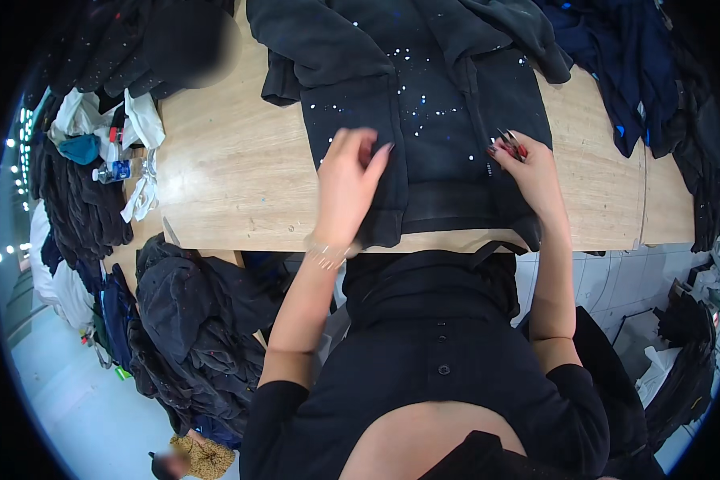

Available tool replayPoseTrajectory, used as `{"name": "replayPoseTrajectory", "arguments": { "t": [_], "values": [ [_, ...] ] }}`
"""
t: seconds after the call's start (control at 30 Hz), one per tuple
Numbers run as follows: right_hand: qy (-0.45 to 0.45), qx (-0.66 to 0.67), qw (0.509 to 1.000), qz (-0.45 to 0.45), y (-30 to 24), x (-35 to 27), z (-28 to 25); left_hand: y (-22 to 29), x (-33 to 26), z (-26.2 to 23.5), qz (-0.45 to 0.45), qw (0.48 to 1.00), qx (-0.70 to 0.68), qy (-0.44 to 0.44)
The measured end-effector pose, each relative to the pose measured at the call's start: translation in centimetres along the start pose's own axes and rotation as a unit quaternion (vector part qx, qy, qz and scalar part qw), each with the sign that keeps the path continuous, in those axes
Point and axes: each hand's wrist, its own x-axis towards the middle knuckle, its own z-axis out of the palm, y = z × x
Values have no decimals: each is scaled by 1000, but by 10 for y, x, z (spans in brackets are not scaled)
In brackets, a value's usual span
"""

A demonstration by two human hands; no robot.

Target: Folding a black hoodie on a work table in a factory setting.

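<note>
Wearer's torso: nearest the camera, in black clothing with a row of buttons (443, 352), standing against the table's near edge.
Left hand (346, 188): laid on the dark garment, fingers bent and pinching a fold of cloth at its left part; a thin bracelet (326, 254) sits at the wrist. The hold looks meant to keep the fabric flat and taut.
Right hand (532, 172): closed round a small pair of snips (510, 144) with red grips, blades pointing up-left, touching the garment's right part; whether the blades are open cannot be told.
Dark garment (436, 120): black, sprinkled with small bright studs, spread flat on the table right in front of the wearer, its ribbed hem hanging just over the near edge. Spread this way, the surface lies within reach of both hands.
Wooden table (232, 168): pale top, bare to the left of the garment.
Heap of dark clothes (192, 320): piled below the table's left end, apart from the hands.
Navy clothes (616, 72): heaped on the far right of the table, near the garment's sleeve but not over the worked area.
Plastic bottle (118, 170): lying among white cloths (140, 120) at the table's left end.
Obstructions: a second dark piece (320, 36) overlaps the garment's upper part; nothing lies between the hands.
</note>
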Motion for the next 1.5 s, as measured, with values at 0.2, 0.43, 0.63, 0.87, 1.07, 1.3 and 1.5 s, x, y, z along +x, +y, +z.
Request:
{"name": "replayPoseTrajectory", "arguments": {
  "t": [0.2, 0.43, 0.63, 0.87, 1.07, 1.3, 1.5],
  "values": [
    [-35, 16, 999, -7, -22, 11, 23, -16, 55, 55, 69, 977, 105, 171],
    [-30, 22, 998, -60, -36, 35, 35, -31, 57, 48, -68, 970, -174, 153],
    [-24, -1, 997, -73, -40, 59, 48, -27, 51, 49, -21, 988, -81, 129],
    [-39, -18, 997, -65, -33, 65, 59, -32, 57, 54, 67, 978, 60, 191],
    [-41, -10, 993, -108, -37, 69, 63, -34, 57, 47, -69, 973, -176, 133],
    [13, -249, 928, -277, -58, 81, 77, -34, 56, 46, -67, 980, -142, 120],
    [0, -289, 897, -335, -73, 92, 84, -36, 57, 47, -33, 986, -106, 127]
  ]
}}
